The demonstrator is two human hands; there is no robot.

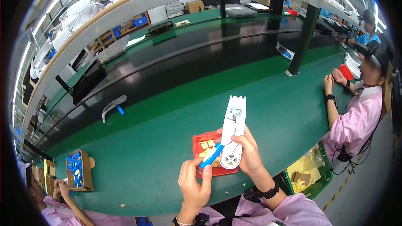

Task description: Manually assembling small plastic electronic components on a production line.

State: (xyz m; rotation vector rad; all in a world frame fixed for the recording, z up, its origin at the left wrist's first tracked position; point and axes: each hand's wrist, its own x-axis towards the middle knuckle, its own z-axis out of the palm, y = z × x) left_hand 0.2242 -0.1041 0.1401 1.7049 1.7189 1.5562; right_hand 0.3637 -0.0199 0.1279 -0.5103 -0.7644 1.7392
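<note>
A: What's on the tabletop (138, 150), left to right?

B: Far left, near edge, a cardboard box of blue parts (78, 170), a co-worker's hands just by it. Further back, twd the dark belt, a white curved shell (112, 104) w/ a blue bit. Then my stuff, near edge, middle.

A: Your hands?

B: Left hand (193, 184) is pinching a blue tool (210, 155), thumb & fingers closed round its lower end, tip angled up to the right. Right hand (247, 152) is wrapped round the white long housing (232, 132), held upright above the red tray (200, 143) of small yellow pieces. Round end w/ the coil is down, open side facing me.

A: Which step?

B: Looks like I'm working the blue tool's tip at the round end, prob. seating or pressing smth there. Can't tell if the tip touches yet.

A: Next?

B: I'd say steady grip on the housing, small precise push w/ the tip; thin wires run close by, so easy on the force.

A: Right side?

B: Another person in pink seated at the right edge.
</note>
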